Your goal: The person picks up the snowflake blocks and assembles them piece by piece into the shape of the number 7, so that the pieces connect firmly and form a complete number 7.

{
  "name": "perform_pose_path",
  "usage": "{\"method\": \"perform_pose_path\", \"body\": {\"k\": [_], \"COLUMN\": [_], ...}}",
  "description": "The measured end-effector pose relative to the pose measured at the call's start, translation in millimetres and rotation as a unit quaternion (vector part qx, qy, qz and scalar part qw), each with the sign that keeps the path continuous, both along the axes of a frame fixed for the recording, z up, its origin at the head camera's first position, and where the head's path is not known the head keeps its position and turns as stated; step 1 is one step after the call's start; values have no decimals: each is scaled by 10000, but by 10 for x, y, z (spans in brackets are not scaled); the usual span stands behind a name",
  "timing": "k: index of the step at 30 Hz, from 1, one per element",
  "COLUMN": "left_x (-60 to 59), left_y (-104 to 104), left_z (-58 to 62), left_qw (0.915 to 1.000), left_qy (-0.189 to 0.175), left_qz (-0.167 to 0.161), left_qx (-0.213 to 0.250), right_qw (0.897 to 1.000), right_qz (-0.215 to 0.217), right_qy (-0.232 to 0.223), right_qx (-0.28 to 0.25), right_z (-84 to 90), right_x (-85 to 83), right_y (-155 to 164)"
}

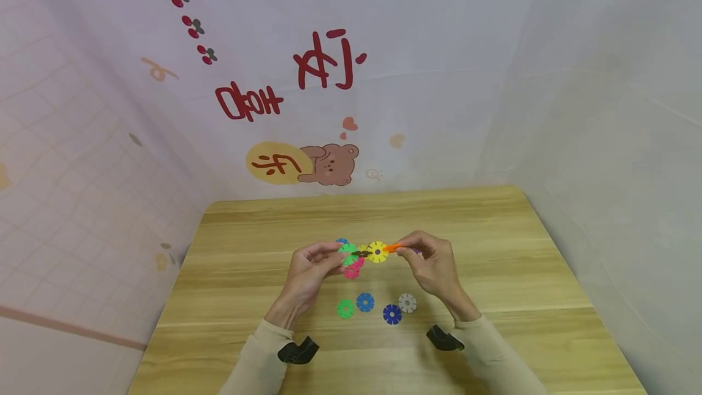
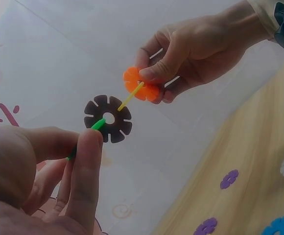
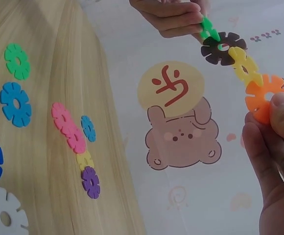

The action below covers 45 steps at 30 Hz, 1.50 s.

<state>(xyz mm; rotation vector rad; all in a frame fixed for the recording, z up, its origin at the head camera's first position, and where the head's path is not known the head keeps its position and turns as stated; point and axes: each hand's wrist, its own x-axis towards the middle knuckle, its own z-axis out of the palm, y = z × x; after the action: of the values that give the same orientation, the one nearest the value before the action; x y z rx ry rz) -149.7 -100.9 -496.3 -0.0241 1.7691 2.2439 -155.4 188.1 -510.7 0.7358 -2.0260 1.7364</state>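
A short chain of notched plastic discs is stretched between my two hands above the table. My left hand pinches the green disc at one end between thumb and fingers. Slotted onto it is a dark brown disc, followed by a yellow disc. An orange disc forms the other end, its edge pinched by my right hand. The discs sit at angles to one another; in the left wrist view the green and yellow ones show edge-on.
Nearer me on the wooden table lie loose green, light blue, dark blue and white discs. Beneath the chain are pink discs, a small blue disc, a yellow disc and a purple disc. Printed cloth hangs behind.
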Motion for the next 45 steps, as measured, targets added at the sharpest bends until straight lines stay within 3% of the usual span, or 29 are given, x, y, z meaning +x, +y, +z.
{"method": "perform_pose_path", "body": {"k": [16,23,31,38,45], "left_x": [0,6,-31,-24,-20], "left_y": [39,50,-39,-98,-152], "left_z": [-29,11,63,71,35], "left_qw": [10000,9999,9995,9990,9982], "left_qy": [-14,37,152,181,187], "left_qz": [57,151,252,366,566], "left_qx": [69,49,-132,-160,-91], "right_qw": [9998,9995,9999,9969,9690], "right_qz": [-195,-213,33,-198,-1112], "right_qy": [53,207,156,-118,-199], "right_qx": [-88,-45,-66,750,2197], "right_z": [-8,-10,-12,-94,-313], "right_x": [11,7,-12,-39,-151], "right_y": [-25,-45,-103,-18,266]}}
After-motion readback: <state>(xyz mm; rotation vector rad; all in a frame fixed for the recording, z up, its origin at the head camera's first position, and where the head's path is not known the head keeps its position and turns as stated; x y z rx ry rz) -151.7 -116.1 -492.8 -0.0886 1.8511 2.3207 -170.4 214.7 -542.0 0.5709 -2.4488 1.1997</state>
